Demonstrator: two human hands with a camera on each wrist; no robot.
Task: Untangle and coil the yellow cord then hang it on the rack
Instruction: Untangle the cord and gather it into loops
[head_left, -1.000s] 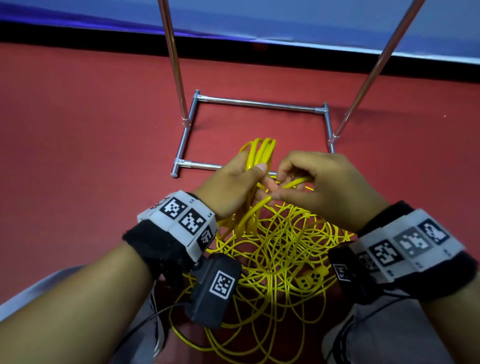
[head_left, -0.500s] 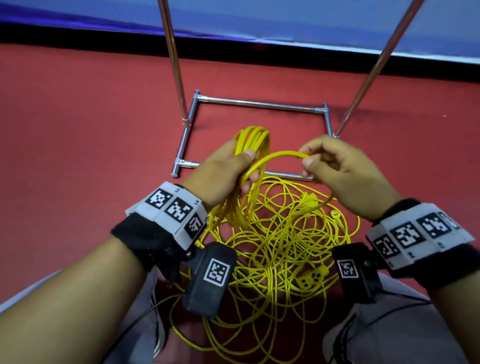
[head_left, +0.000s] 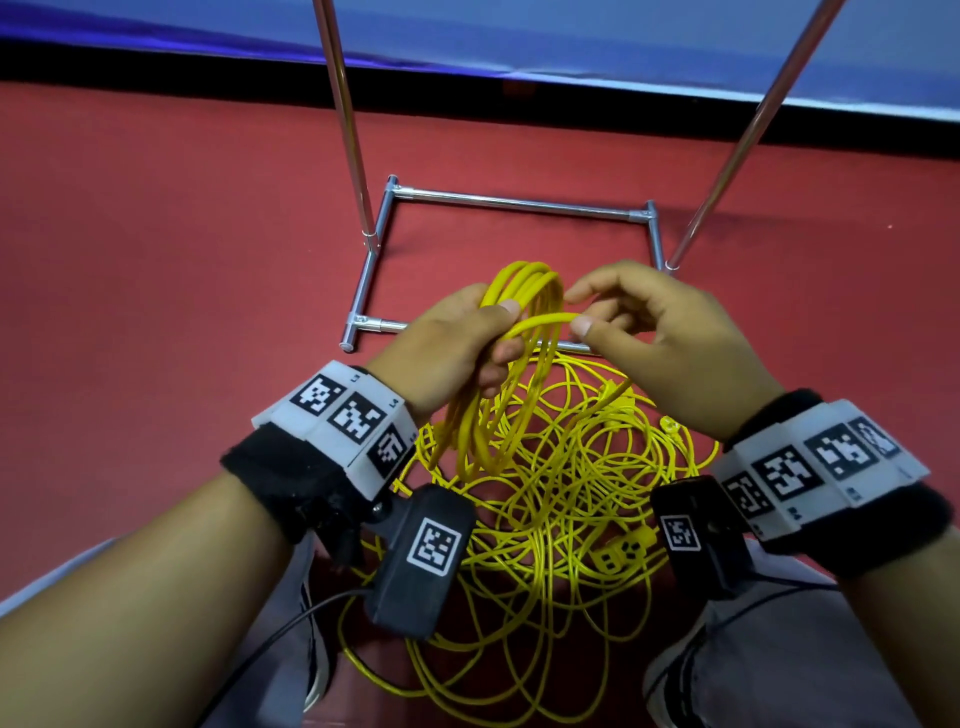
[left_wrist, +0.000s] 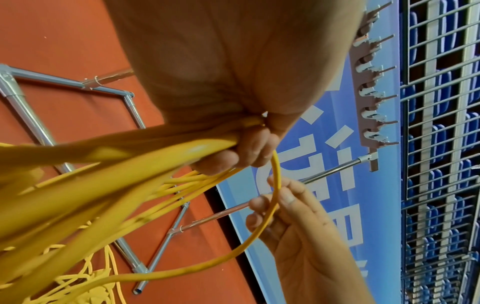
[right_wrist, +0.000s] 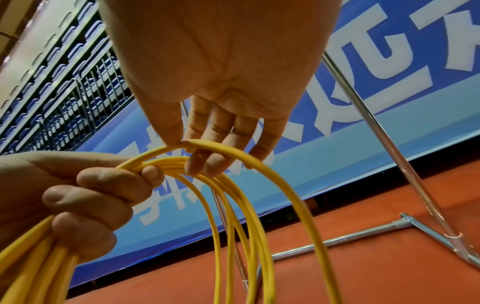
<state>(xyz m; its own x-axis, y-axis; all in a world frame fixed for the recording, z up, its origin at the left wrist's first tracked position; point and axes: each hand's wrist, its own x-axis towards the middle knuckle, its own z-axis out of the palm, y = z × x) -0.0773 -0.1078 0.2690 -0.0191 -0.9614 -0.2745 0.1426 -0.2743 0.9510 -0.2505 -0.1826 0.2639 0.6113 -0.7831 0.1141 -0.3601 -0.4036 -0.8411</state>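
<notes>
The left hand (head_left: 447, 348) acts as the anchor: its grip is clenched round several finished loops of the cord (head_left: 524, 291), gathered at one spot so the coil keeps its shape and hangs down from the fist. The right hand (head_left: 660, 338) pinches a single strand between thumb and fingers, just beside the left thumb, arched over as a fresh loop ready to be laid into the bundle; holding it this lightly lets the cord slide and lose its twist.

Most of the cord is not yet coiled. It lies as a loose tangle on the red floor (head_left: 182, 260) between the person's knees, its plug (head_left: 621, 556) among the strands.

The rack (head_left: 519, 205) stands right beyond the hands, its hooks (left_wrist: 371, 96) up on a bar, near for hanging later.
</notes>
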